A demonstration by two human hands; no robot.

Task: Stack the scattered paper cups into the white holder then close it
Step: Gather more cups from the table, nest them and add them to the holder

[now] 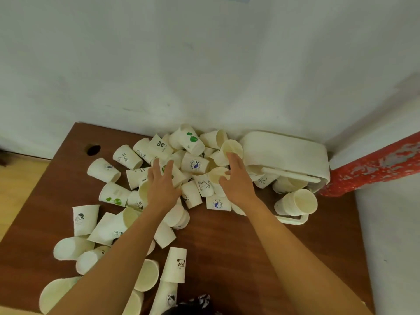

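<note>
Several white paper cups (195,163) lie scattered in a heap on a brown table (227,242), most on their sides, some with small printed pictures. The white holder (286,153) lies on its side at the back right against the wall, its mouth facing me with cups inside and a short stack (295,204) before it. My left hand (162,185) hovers over the middle of the heap with fingers spread and straight, holding nothing. My right hand (237,180) reaches over the cups near the holder's mouth, fingers straight, its thumb beside a cup's rim.
A white wall stands right behind the heap. A red, flaking beam (372,164) runs along the right past the holder. The table has a round cable hole (93,150) at the back left. Upright cups (85,219) stand near the front left edge.
</note>
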